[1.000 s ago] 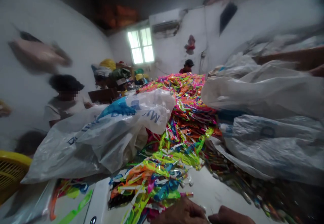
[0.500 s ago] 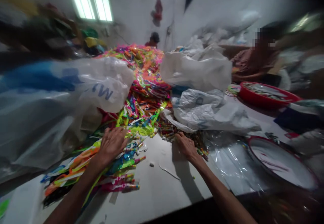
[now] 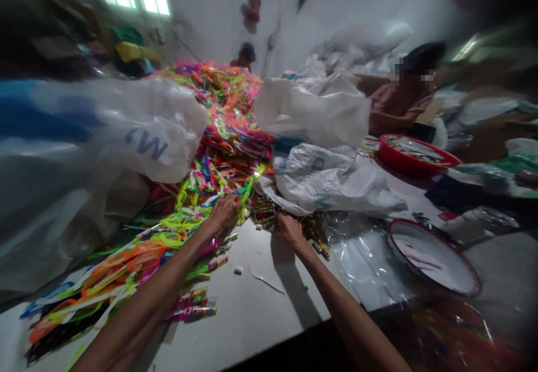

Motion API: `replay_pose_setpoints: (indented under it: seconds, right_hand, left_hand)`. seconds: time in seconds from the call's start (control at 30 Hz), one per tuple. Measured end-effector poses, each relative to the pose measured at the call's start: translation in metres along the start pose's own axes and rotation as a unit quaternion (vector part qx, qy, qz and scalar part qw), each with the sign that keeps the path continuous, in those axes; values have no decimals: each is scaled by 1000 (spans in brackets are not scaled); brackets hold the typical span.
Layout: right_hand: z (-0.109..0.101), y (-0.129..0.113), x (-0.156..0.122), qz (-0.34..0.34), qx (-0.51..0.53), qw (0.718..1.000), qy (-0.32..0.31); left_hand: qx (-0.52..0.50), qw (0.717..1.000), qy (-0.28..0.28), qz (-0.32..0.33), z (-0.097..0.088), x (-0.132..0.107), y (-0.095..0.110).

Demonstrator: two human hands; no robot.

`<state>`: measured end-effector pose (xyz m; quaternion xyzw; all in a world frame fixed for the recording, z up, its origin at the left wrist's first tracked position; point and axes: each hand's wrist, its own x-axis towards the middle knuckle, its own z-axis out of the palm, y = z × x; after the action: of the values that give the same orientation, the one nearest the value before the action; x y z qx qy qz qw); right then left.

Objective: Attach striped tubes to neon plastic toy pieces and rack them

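Observation:
My left hand (image 3: 225,213) reaches to the front of a heap of bright plastic strips (image 3: 235,117), its fingers bent down among neon yellow pieces; what they grip is hidden. My right hand (image 3: 288,227) is at a low pile of small multicoloured sticks (image 3: 317,236), with curled fingers closed at its near edge. Anything inside them is too small to make out. Under and beside my left forearm lie bundles of orange, yellow and blue strips (image 3: 138,257), with several printed tubes (image 3: 195,310) at their ends pointing right.
A small white piece (image 3: 238,270) and a thin white strip (image 3: 266,280) lie on the white table (image 3: 247,327). Large plastic sacks (image 3: 168,108) (image 3: 311,108) flank the heap. To the right are clear plastic sheets (image 3: 367,263), a red-rimmed basin (image 3: 432,260), a red tub (image 3: 414,164) and a seated person (image 3: 395,103).
My left hand has moved right and forward, from the bundles to the front of the heap. My right hand stays by the small sticks. The whole view has shifted slightly.

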<state>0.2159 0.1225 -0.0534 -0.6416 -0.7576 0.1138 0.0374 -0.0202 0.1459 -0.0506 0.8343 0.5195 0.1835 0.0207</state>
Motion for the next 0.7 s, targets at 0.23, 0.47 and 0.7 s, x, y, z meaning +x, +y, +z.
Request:
replay_pose_setpoints:
  seconds: [0.23,0.47,0.7]
  right_hand:
    - [0,-2,-12,10,293,953,78]
    - [5,3,-49,85,613,785,32]
    - [10,-8,-89,104,787,602,-84]
  left_hand:
    - [-47,991,123,14,-44,-17,42]
    - [-457,865,152,-144,-49,-79,106]
    - [-515,823,-76,-228,-21,-121,117]
